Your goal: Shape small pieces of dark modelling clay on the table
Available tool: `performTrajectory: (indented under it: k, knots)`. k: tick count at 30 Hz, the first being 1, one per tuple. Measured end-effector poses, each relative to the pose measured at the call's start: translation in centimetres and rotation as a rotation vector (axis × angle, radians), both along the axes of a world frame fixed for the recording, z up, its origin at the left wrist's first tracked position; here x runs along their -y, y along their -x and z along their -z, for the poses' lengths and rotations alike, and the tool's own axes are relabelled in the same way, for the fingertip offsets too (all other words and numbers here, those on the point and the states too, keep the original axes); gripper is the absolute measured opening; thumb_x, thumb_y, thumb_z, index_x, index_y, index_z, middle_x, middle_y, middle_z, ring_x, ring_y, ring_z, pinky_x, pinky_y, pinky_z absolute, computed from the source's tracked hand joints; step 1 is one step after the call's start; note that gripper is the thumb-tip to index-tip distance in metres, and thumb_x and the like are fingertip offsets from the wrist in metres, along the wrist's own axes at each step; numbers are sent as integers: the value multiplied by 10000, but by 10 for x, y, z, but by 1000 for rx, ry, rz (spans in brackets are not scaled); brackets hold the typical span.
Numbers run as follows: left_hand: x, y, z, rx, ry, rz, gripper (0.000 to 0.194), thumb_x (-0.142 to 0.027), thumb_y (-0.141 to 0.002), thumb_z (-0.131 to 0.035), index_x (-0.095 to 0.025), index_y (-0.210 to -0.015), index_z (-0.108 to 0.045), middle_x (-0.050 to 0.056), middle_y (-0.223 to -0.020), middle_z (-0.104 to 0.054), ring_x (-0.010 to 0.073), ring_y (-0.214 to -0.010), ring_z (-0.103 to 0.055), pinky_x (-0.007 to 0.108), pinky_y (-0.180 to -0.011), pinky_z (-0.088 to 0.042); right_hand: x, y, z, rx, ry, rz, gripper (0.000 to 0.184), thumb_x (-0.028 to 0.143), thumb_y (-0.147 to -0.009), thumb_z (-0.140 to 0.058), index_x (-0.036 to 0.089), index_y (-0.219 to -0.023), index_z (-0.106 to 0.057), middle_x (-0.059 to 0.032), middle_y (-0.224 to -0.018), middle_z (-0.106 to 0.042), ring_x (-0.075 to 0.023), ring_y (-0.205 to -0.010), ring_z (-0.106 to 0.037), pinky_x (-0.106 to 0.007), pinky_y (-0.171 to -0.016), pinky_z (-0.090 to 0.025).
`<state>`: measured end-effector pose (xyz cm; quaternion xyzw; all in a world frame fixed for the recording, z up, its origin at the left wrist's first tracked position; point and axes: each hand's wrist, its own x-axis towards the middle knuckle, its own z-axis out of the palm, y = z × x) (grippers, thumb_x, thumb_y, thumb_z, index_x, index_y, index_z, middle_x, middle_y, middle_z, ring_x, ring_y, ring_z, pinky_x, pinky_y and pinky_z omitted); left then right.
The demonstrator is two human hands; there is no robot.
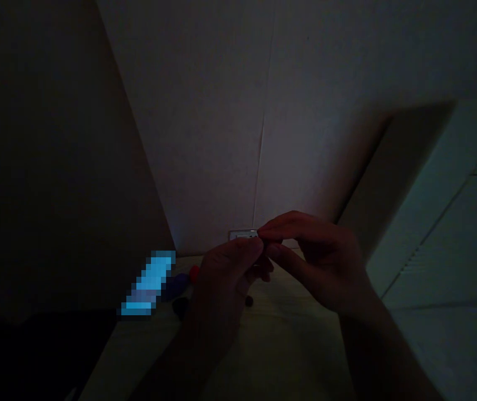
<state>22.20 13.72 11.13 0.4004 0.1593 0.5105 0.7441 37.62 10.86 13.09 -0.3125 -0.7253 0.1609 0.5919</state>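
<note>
In the dim head view my left hand (230, 267) and my right hand (325, 256) meet over the table. Both are closed, with thumb and fingertips pinched together. Whatever small dark thing may sit between the fingertips is too dark to make out. Just behind the left fingers shows a pale flat rectangle (242, 234), partly covered by the hand. To the left of my left hand lie a red round thing (194, 274), a dark blue-purple thing (176, 286) and a black thing (180, 307). A small dark round piece (249, 301) rests below the fingers.
A pale wooden tabletop (280, 345) runs up to a light wall (209, 139) with a vertical seam. On the left glows a pixelated blue screen (150, 281). Light panels (451, 223) stand on the right. Dark shadow fills the far left.
</note>
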Motion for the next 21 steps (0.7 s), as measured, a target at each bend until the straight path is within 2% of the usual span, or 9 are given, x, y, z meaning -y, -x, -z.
performTrajectory:
  k: [7,11,16,21]
  knots:
    - [0,1,1,-38,-31,-6,211,-386,-769,-855,-186,-738,-794,13,-695,-676,114,-657,-585,231,-617,-495,1,0,0,-41,29,-47,186,131,-895,-763,225,-1047,-815,-77,-995,-769,-197,-852,-736,-355,-733,-617]
    - [-1,2,1,-53,-30,3,211,-382,-791,-826,-179,-744,-791,23,-710,-690,124,-658,-590,241,-615,-496,1,1,-1,-80,71,-70,174,146,-891,-773,238,-1032,-815,-57,-991,-782,-185,-868,-751,-315,-713,-631]
    - [-7,8,-4,-4,11,-12,308,-380,-883,-634,-150,-733,-772,84,-828,-743,170,-716,-644,286,-633,-525,-4,-2,2,-291,110,70,145,162,-852,-813,261,-957,-815,-10,-897,-812,-159,-804,-766,-295,-736,-647]
    - [-22,16,-5,-79,-44,-145,222,-306,-838,-607,-171,-715,-734,65,-811,-729,169,-712,-640,284,-632,-512,-14,-7,7,-400,100,141,197,164,-811,-825,281,-966,-798,2,-925,-802,-171,-816,-752,-318,-721,-644]
